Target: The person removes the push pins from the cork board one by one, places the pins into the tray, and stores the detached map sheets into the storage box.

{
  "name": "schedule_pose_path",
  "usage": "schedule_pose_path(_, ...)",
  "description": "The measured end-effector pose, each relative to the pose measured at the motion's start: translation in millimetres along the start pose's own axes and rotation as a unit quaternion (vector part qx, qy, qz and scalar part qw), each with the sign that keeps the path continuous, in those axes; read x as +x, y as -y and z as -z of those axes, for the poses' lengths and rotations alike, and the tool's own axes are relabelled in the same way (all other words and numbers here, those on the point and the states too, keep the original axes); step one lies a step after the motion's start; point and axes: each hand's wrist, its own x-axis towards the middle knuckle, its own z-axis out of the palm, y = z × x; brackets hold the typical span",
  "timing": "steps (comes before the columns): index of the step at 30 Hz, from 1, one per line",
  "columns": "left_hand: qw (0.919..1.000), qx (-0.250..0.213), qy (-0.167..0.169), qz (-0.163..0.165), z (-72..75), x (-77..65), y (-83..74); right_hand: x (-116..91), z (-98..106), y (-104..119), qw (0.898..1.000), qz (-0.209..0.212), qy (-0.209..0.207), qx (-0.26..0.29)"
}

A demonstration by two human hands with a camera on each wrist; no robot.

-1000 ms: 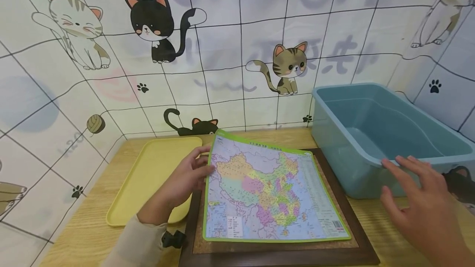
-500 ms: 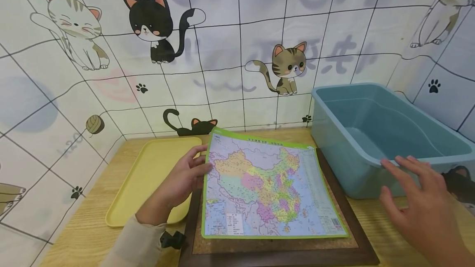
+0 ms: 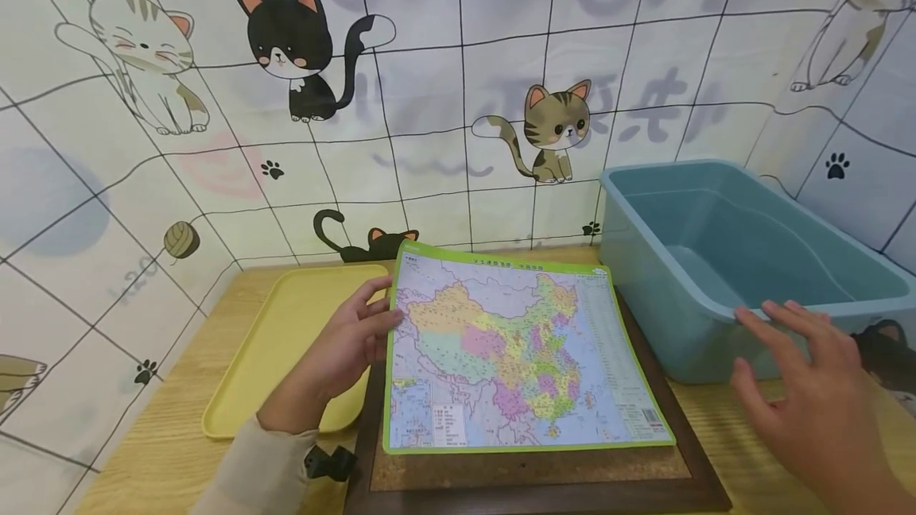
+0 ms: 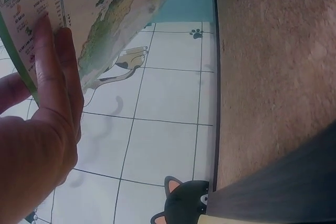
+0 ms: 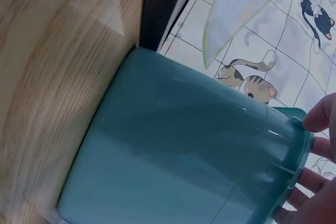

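A map sheet (image 3: 494, 364) with a green border is held above a brown board (image 3: 529, 471) with a dark frame. At the sheet's left edge my left hand (image 3: 343, 348) pinches it, thumb on the printed front and fingers behind. In the left wrist view, those fingers lie along the back of the sheet (image 4: 94, 19), which bears another printed map. My right hand (image 3: 816, 396) rests its fingertips at the near rim of a blue-green plastic bin (image 3: 687, 292), fingers spread and relaxed. The right wrist view shows these fingertips (image 5: 317, 116) at the rim.
A yellow tray (image 3: 286, 364) lies on the wooden table (image 3: 143, 467), left of the board and partly behind my left forearm. Behind the table stands a wall (image 3: 429, 102) covered with cat drawings. The bin stands close on the board's right.
My left hand has shifted slightly left with the map sheet. The sheet has risen a little, and more of the board's near part shows. My right hand stays at the bin.
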Motion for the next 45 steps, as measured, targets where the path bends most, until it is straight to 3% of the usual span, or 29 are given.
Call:
schedule_pose_path(22, 0.9991, -0.024, -0.029, -0.018, 2.4, -4.2, -9.1, -1, 0, -2, 1.0, -0.006, 0.017, -0.002)
schedule_pose_path(33, 0.9951, -0.049, -0.082, -0.026, -2.1, -5.2, -11.0, -2, -1, -2, 1.0, -0.002, 0.01, -0.005)
schedule_pose_path(40, 0.9902, -0.065, -0.112, -0.052, -7.1, -5.2, -14.5, 0, -5, 0, 1.0, 0.009, -0.014, 0.002)
schedule_pose_path(45, 0.9873, -0.089, -0.117, -0.06, -12.8, -5.5, -16.7, -1, -1, -1, 1.0, -0.003, 0.007, -0.001)
